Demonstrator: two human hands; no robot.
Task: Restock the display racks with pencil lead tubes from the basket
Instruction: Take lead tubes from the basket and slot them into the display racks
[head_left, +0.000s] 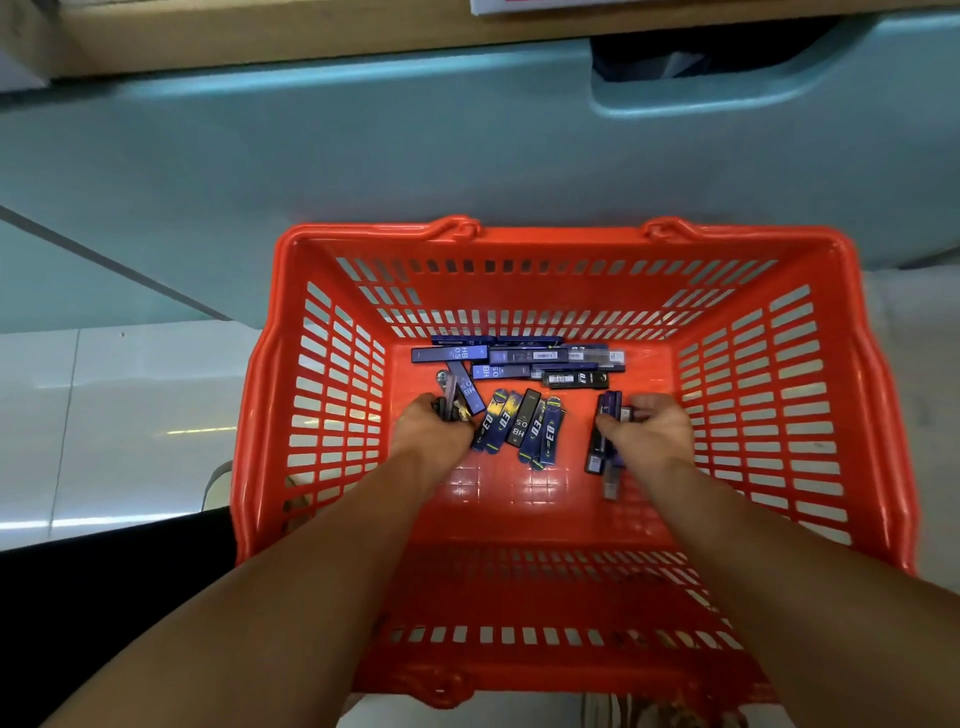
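The left hand (434, 423) is down inside the basket (550, 240), at the left of its floor. Its fingers are curled round a small bunch of pencil lead tubes (448, 405). The right hand (652, 426) is at the right of the floor, also curled, and grips a second bunch (596, 454) whose ends point toward the near side. The number of tubes in either hand cannot be told.

Progress, as judged: this is the gathering stage. No display rack is in view, so stock already placed cannot be assessed. Neither handful has reached a rack yet.

Contents: the basket is orange with slotted walls and stands just in front of a teal panel (363, 156). A loose fan of tubes (524, 426) lies between the two hands, some marked HB 0.5. A further heap (519, 358) lies along the far side of the floor, mostly laid left to right.

Outstanding, as judged: both handfuls must be carried to the racks, and the fan and the far heap remain to be collected. Much of the job is left.
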